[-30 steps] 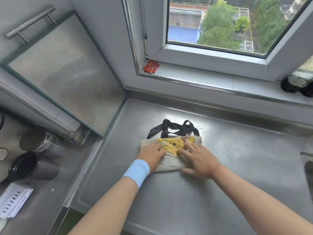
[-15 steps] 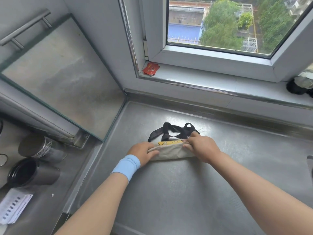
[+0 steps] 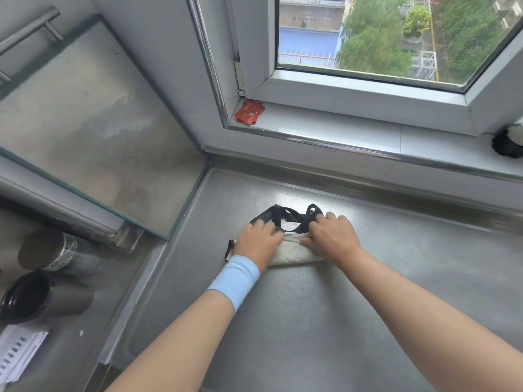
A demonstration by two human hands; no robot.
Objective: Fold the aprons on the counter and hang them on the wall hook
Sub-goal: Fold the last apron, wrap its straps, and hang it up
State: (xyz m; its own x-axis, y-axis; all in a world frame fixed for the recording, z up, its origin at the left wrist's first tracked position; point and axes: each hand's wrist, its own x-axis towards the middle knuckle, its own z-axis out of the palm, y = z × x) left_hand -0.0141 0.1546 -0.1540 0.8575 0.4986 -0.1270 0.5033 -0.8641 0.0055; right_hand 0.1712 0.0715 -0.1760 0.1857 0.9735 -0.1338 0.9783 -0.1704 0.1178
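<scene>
Beneath both hands (image 3: 259, 241) (image 3: 334, 240), folded apron (image 3: 294, 251) mostly hidden

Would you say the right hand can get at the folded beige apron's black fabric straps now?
Probably yes: the right hand rests its fingers on the black fabric straps, lying bare on the steel counter beyond the folded beige apron; the left hand covers only one end.

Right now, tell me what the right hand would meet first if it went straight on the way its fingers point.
The black straps: the right hand points toward the window wall, and its fingers seem to touch the strap loop. Past that, bare counter up to the wall.
</scene>
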